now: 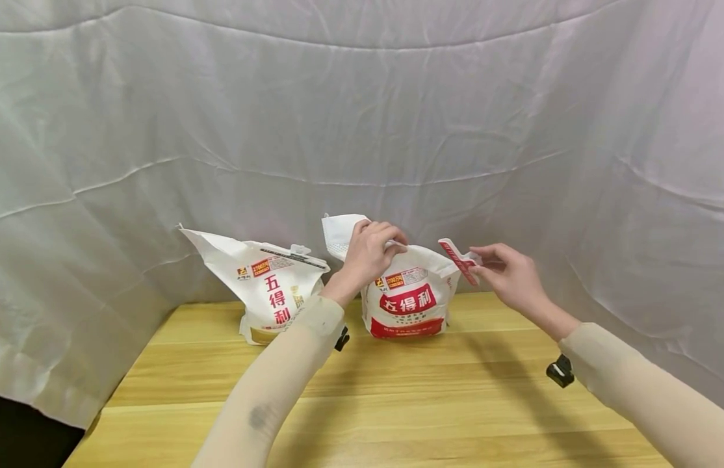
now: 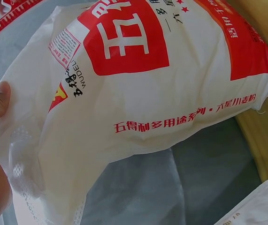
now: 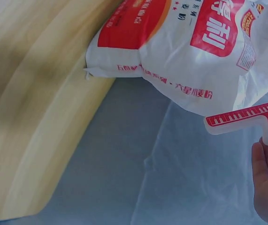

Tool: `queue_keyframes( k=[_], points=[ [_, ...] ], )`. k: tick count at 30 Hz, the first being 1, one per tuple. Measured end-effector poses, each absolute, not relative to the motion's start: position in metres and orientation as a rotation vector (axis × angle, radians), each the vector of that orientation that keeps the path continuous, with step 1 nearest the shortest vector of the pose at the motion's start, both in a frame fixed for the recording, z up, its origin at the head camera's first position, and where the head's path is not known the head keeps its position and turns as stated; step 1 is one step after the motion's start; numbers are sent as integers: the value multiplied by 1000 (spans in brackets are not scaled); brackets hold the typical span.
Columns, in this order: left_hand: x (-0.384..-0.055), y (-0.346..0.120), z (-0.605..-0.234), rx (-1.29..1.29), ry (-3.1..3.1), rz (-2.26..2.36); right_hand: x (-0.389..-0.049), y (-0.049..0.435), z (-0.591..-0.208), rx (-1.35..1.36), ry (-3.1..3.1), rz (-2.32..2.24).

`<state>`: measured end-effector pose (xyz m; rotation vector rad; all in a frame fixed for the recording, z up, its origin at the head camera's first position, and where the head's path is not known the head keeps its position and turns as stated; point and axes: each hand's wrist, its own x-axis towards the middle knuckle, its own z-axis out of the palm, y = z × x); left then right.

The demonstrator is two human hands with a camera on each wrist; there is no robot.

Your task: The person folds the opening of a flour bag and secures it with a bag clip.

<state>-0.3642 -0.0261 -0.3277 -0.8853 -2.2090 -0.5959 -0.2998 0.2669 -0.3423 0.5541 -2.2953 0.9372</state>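
My left hand (image 1: 374,250) pinches the folded-over top of a white flour bag (image 1: 405,299) with red printing. The bag stands upright on the table, and its loose top end flops to the left. In the left wrist view, the thumb (image 2: 1,99) presses on the white top of the bag. My right hand (image 1: 514,276) holds a red and white bag clip (image 1: 458,261) by its handle, beside the bag's upper right corner. The right wrist view shows the long clip (image 3: 241,118) close to the bag top; whether they touch, I cannot tell.
To the left stands a second white flour bag (image 1: 262,279) with gold at its base. A dark-striped clip (image 1: 294,257) lies across its top. The wooden table (image 1: 455,403) meets a hanging grey cloth (image 1: 362,117) behind the bags.
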Motion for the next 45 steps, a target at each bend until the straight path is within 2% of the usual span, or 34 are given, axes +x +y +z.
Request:
queue_keyframes(
  k=[14,28,45],
  points=[
    [-366,-27,-327,-898,-2188,-605,-317,257,-319,735,-2253,832],
    [-367,-25,-328,-869,-2203,-600,-328,243,-308,774,-2275,934],
    [-365,-26,-326,-859,-2203,-591,-338,233,-313,753,-2372,884]
  ],
)
